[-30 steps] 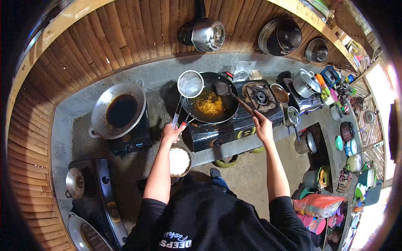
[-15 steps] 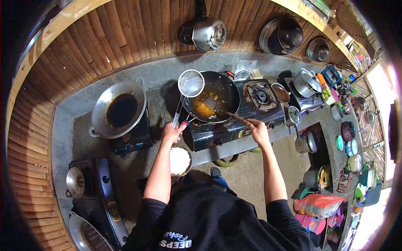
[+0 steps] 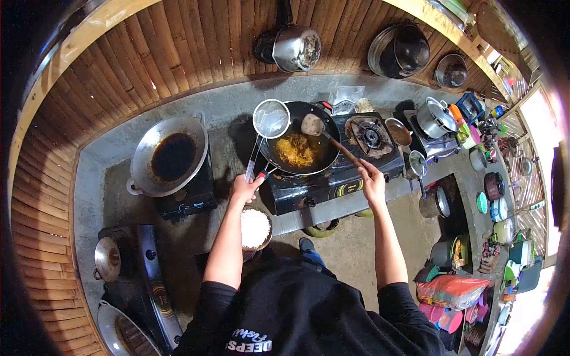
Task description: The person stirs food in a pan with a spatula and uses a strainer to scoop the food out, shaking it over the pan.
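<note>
My left hand is closed round the handle of a wire strainer, whose mesh bowl hangs over the left rim of a black wok. The wok's red-tipped handle reaches close to the same fingers. Inside the wok, golden-yellow shreds lie in shallow oil. With my right hand I grip the wooden handle of a spatula; its flat, pale-coated blade is at the back of the wok, above the shreds. Below my left hand stands a bowl of white grated food.
The wok sits on a two-burner gas stove, beside a bare burner. A large pan of dark liquid stands on the left. To the right are a small pan, a metal pot and a small saucepan.
The spatula blade has risen from the oil to the back of the wok, its underside no longer among the shreds. The shreds now show bunched together. My left hand and the strainer barely moved.
</note>
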The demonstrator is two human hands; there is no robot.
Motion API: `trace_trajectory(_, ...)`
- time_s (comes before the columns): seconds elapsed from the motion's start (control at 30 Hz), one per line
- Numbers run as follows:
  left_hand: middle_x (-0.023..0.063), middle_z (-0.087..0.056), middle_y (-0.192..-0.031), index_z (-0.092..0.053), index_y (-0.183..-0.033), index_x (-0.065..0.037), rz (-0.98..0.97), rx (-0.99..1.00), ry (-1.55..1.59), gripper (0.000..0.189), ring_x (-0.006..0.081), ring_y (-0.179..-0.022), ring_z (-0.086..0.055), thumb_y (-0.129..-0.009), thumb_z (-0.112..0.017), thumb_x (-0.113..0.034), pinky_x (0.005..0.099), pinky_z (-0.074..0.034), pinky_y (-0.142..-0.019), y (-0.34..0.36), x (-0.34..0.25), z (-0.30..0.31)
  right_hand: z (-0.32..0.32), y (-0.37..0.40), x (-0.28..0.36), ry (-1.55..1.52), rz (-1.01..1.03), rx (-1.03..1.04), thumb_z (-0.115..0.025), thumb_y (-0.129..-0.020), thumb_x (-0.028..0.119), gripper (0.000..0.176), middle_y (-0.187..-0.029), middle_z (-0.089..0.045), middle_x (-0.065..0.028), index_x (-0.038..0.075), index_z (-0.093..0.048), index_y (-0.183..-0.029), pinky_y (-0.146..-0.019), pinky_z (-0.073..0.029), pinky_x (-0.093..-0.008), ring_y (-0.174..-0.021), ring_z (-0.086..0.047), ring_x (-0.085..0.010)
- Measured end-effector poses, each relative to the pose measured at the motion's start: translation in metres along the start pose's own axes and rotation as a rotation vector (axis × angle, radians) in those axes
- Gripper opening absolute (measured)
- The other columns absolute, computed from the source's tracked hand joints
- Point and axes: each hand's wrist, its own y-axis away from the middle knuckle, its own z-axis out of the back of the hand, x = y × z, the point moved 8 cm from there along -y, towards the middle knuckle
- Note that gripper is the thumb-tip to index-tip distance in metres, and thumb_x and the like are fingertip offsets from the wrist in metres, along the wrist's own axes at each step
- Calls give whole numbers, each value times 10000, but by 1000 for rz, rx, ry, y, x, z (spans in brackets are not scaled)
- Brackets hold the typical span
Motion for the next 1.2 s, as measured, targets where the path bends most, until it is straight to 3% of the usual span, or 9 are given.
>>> trace_trajectory(0.17, 20, -623, -652, -482, -818, -88, 22, -8, -12, 449, 120, -436, -555, -772, -789, -413, 276, -432, -373, 2, -1, 1, -4, -12, -19, 91, 95, -113, -639, -903, 231, 352, -940, -715, -164, 77, -644, -1219, -731, -497, -340, -800, -686, -229)
trace_trajectory(0.33, 17, -624, -646, -478, -794, -100, 18, -9, -19, 447, 118, -444, -564, -776, -781, -428, 273, -432, -374, -1, 2, 0, -20, -2, -26, 99, -47, -14, -625, -908, 258, 352, -1049, -682, -220, 70, -650, -1204, -860, -496, -351, -1007, -675, -283)
trace_trajectory(0.43, 16, -628, -647, -479, -786, -102, 12, -9, -37, 446, 120, -449, -568, -776, -779, -431, 274, -434, -375, 0, 0, 0, -33, 3, -38, 79, -89, 68, -625, -906, 235, 356, -1063, -684, -218, 50, -641, -1210, -880, -485, -348, -1006, -672, -269)
trace_trajectory(0.47, 16, -629, -648, -479, -784, -103, 8, -8, -45, 445, 120, -450, -570, -777, -779, -432, 275, -435, -375, 0, 0, 0, -41, 3, -42, -25, -45, 110, -611, -925, 194, 349, -773, -629, -8, 7, -631, -1220, -589, -433, -239, -656, -540, -83)
trace_trajectory(0.6, 20, -633, -654, -482, -797, -97, 18, -6, -34, 446, 124, -448, -571, -776, -780, -429, 278, -436, -378, -5, 5, -2, -50, 25, -34, -294, -360, 258, -619, -928, 201, 352, -637, -431, 108, 42, -616, -1242, -431, -262, -204, -511, -348, -8)
trace_trajectory(0.8, 27, -635, -658, -485, -811, -91, 21, -6, -33, 446, 127, -450, -573, -774, -785, -418, 280, -442, -385, -3, 3, -1, -33, 38, -9, -269, -321, 328, -630, -920, 160, 346, -773, -579, 34, -16, -623, -1218, -545, -354, -206, -629, -443, -36)
trace_trajectory(0.93, 29, -635, -657, -488, -803, -89, 12, 3, -16, 446, 128, -450, -574, -770, -787, -419, 281, -445, -389, -5, 6, -2, -12, 25, -10, -142, -151, 262, -634, -910, 155, 351, -946, -688, -45, -10, -625, -1219, -728, -478, -265, -805, -582, -99)
trace_trajectory(1.07, 29, -634, -656, -493, -796, -87, 5, 0, -20, 452, 130, -455, -577, -765, -788, -429, 280, -451, -397, -2, 3, -1, 5, 9, -9, 97, 91, 77, -622, -915, 172, 331, -931, -710, -159, 35, -630, -1215, -767, -501, -322, -834, -676, -179)
trace_trajectory(1.2, 26, -634, -657, -498, -799, -87, 2, -6, -30, 450, 128, -462, -581, -768, -784, -433, 281, -458, -403, -2, 2, 0, 8, 9, 8, 294, 157, -5, -625, -923, 166, 342, -916, -713, -134, 13, -613, -1229, -766, -501, -275, -787, -665, -171)
